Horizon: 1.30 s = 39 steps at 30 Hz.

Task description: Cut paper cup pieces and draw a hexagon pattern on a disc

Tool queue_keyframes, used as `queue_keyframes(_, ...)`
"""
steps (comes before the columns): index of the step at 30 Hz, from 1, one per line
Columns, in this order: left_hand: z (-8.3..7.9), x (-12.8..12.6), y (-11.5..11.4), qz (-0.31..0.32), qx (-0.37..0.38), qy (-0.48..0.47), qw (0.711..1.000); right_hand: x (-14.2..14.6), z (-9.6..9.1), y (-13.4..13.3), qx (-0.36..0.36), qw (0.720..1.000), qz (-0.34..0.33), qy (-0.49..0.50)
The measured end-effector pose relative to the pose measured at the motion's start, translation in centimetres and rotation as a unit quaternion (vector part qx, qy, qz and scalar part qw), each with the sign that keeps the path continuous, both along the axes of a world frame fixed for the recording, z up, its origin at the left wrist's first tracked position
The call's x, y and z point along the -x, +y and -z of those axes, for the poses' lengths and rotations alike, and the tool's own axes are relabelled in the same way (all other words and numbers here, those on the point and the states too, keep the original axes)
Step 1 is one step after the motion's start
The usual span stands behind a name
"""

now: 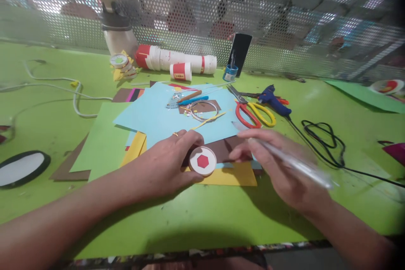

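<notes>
My left hand grips a small round white lid with a red hexagon on it, pressing it down on brown paper and yellow paper. A ring shows on one finger. My right hand is closed round a clear pen, blurred by motion, its tip pointing up-left just right of the lid. Both hands rest over a stack of coloured sheets topped by a light blue sheet.
Red and yellow scissors, a blue glue gun with black cable, a row of paper cups, a bottle, a black phone, a white cable and a perforated metal screen behind.
</notes>
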<state>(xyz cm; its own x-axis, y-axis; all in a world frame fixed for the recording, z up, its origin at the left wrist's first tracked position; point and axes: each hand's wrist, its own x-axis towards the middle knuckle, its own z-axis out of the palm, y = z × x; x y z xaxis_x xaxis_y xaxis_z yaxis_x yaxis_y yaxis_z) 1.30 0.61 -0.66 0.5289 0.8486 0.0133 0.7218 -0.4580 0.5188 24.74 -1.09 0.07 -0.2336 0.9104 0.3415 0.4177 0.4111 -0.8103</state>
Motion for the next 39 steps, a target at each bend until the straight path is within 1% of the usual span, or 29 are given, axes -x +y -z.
queue_keyframes(2,0.1,0.0,0.0,0.003,-0.001,-0.003,1.0,0.1,0.1,0.0,-0.031,0.997,-0.022,-0.067)
queue_keyframes(4,0.1,-0.1,0.1,0.005,-0.003,-0.005,1.0,0.2,0.3,0.0,-0.061,0.991,-0.049,-0.112)
queue_keyframes(7,0.1,-0.1,0.1,0.002,-0.004,-0.01,1.0,0.3,0.6,0.1,-0.086,0.983,-0.074,-0.141)
queue_keyframes(12,0.1,0.0,0.0,0.004,0.0,-0.025,1.0,0.7,1.1,0.1,-0.094,0.976,-0.107,-0.167)
queue_keyframes(15,-0.1,-0.1,0.0,0.003,-0.001,-0.032,0.999,1.1,1.5,0.1,-0.091,0.974,-0.121,-0.166)
queue_keyframes(20,-0.1,-0.1,0.0,0.007,-0.009,-0.031,0.999,1.5,1.4,0.0,-0.057,0.973,-0.146,-0.172)
queue_keyframes(24,0.1,0.0,0.1,0.017,-0.015,-0.028,0.999,1.6,1.6,0.1,-0.065,0.971,-0.153,-0.172)
queue_keyframes(29,0.1,0.0,0.1,0.012,-0.004,-0.016,1.0,1.4,1.9,0.3,-0.069,0.97,-0.156,-0.171)
queue_keyframes(39,0.0,0.0,0.2,0.015,-0.013,-0.022,1.0,1.2,2.0,0.3,-0.053,0.971,-0.162,-0.17)
